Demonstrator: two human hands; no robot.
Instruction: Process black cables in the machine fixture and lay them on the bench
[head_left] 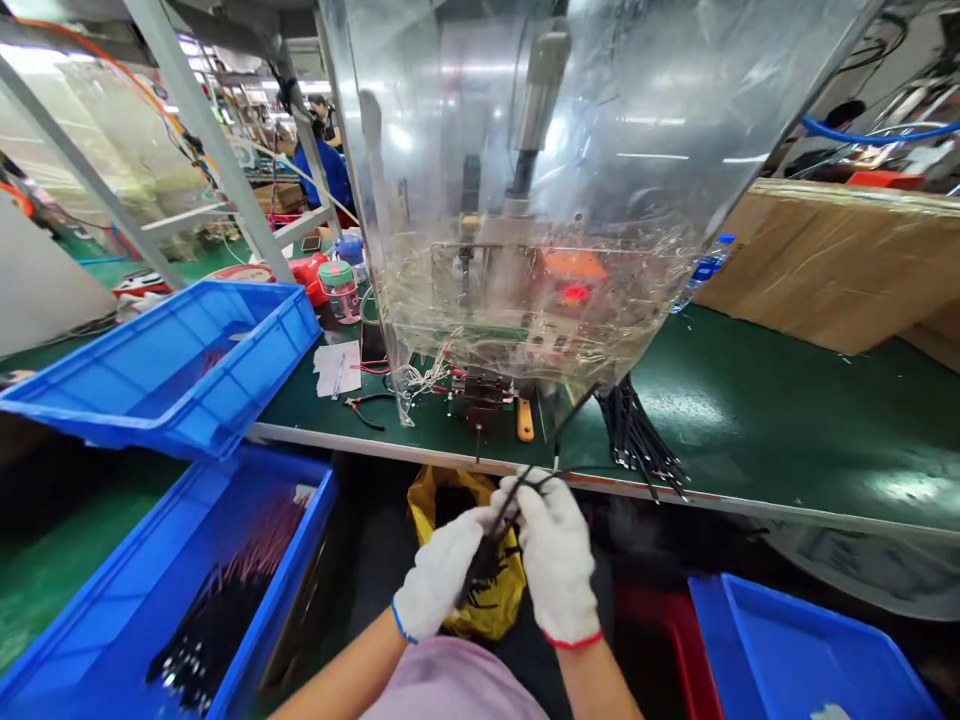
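Note:
My left hand (450, 560), in a white glove with a blue cuff, is closed on a black cable (486, 555) in front of the table edge. Close beside it on the right, my right hand (553, 550), in a white glove with a red cuff, pinches the upper part of the same cable. The fingertips of both hands nearly meet. Beyond them stands a machine fixture (484, 388) below a clear plastic shield (600, 120). A bundle of black cables (637, 435) lies at the table edge, right of the hands.
Blue bins (60, 640) stand at the left, one holding cables, and another blue bin (817, 640) at the lower right. A yellow bag (502, 600) hangs below the hands. Pliers (367, 400), an orange-handled tool (525, 420) and a cardboard box (847, 265) are on the table.

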